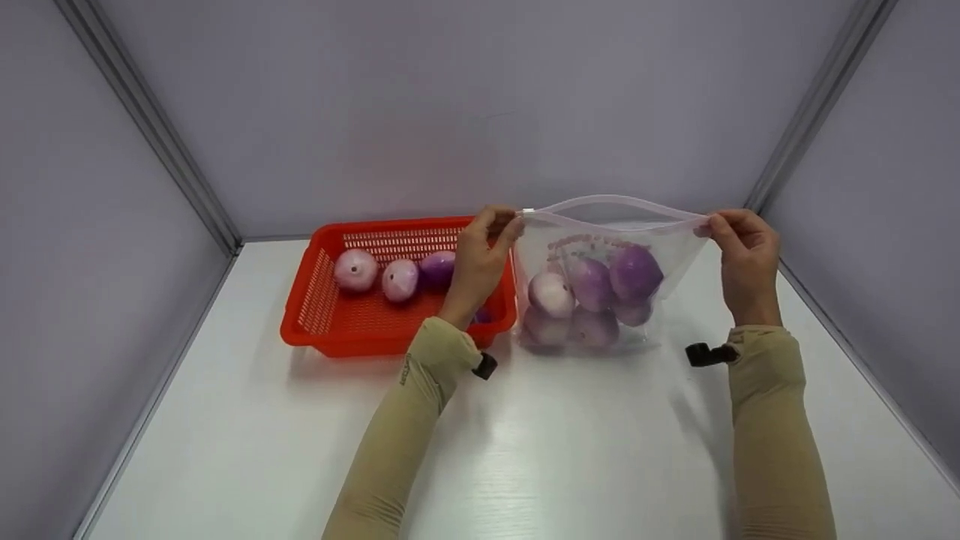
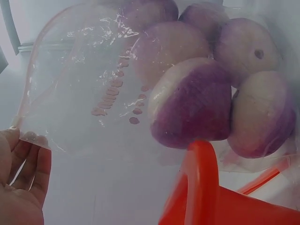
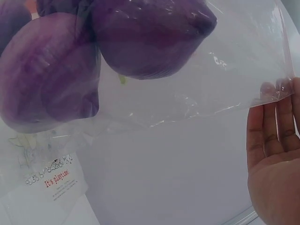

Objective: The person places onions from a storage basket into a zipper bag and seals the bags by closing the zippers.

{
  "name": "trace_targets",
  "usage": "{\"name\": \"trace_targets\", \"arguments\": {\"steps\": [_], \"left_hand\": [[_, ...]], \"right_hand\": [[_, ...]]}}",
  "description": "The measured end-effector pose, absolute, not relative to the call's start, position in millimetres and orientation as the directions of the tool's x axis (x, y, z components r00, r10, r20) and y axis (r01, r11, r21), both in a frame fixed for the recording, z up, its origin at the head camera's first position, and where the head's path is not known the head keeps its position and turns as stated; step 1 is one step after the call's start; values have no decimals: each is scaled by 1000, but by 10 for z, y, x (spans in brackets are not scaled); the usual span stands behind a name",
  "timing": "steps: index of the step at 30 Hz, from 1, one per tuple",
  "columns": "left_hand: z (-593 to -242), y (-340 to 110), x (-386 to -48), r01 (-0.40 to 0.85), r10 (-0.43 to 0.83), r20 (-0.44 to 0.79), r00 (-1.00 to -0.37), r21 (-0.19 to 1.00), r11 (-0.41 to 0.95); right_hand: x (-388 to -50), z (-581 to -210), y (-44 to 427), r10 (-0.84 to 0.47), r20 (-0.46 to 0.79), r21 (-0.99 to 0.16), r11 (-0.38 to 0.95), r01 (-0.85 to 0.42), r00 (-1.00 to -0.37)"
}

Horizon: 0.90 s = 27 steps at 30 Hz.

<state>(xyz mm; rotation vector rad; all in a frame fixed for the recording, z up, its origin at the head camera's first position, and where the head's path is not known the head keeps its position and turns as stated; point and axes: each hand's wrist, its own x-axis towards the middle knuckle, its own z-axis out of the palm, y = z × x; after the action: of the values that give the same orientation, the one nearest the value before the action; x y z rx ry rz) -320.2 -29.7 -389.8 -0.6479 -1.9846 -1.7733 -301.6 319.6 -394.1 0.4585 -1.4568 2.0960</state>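
Observation:
A clear zip bag (image 1: 592, 238) with pink lettering hangs upright between my hands, its pink-white mouth parted in the middle. Several purple-and-white onions (image 1: 554, 295) are bunched in its lower part. My left hand (image 1: 480, 259) pinches the bag's left top corner, by a small white slider (image 1: 528, 211). The right top corner is pinched between thumb and fingers of my right hand (image 1: 751, 262). In the left wrist view, onions (image 2: 192, 105) press against the film. Darker purple onions (image 3: 154, 37) show through the bag in the right wrist view.
A red plastic basket (image 1: 367, 346) stands left of the bag, partly behind my left forearm. Several more onions (image 1: 355, 270) lie in it. Grey walls (image 1: 480, 112) close off the back and sides of the white table (image 1: 525, 450). A printed white label (image 3: 56, 180) shows low in the right wrist view.

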Motion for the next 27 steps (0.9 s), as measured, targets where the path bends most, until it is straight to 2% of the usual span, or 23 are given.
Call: {"name": "trace_targets", "arguments": {"steps": [5, 9, 12, 16, 18, 21, 22, 27], "left_hand": [[-3789, -263, -3082, 592, 29, 592, -805, 802, 78], [-3715, -265, -2987, 620, 24, 620, -785, 783, 56], [-3758, -261, -3035, 635, 34, 634, -772, 771, 37], [-3872, -264, -3152, 632, 47, 631, -774, 775, 2], [-3903, -271, -3184, 627, 49, 626, -778, 779, -1], [-3913, -277, -3203, 632, 56, 631, -773, 775, -2], [-3917, -279, -3210, 636, 60, 635, -771, 772, -5], [-3936, -293, -3225, 648, 88, 645, -760, 762, 9]], "right_hand": [[-3021, -3926, 3205, 223, 568, -740, -283, -610, -792], [-2984, -3860, 3173, 258, 589, -743, -199, -639, -766], [-2892, -3727, 3050, 313, 648, -735, 15, -678, -695], [-2780, -3521, 2719, 305, 813, -582, 411, -701, -496], [-2749, -3456, 2499, 234, 885, -463, 541, -703, -402], [-2699, -3399, 2148, 69, 933, -325, 587, -741, -354], [-2688, -3387, 2033, 10, 935, -293, 588, -754, -355], [-2719, -3322, 1591, -279, 851, -209, 596, -775, -444]]}}
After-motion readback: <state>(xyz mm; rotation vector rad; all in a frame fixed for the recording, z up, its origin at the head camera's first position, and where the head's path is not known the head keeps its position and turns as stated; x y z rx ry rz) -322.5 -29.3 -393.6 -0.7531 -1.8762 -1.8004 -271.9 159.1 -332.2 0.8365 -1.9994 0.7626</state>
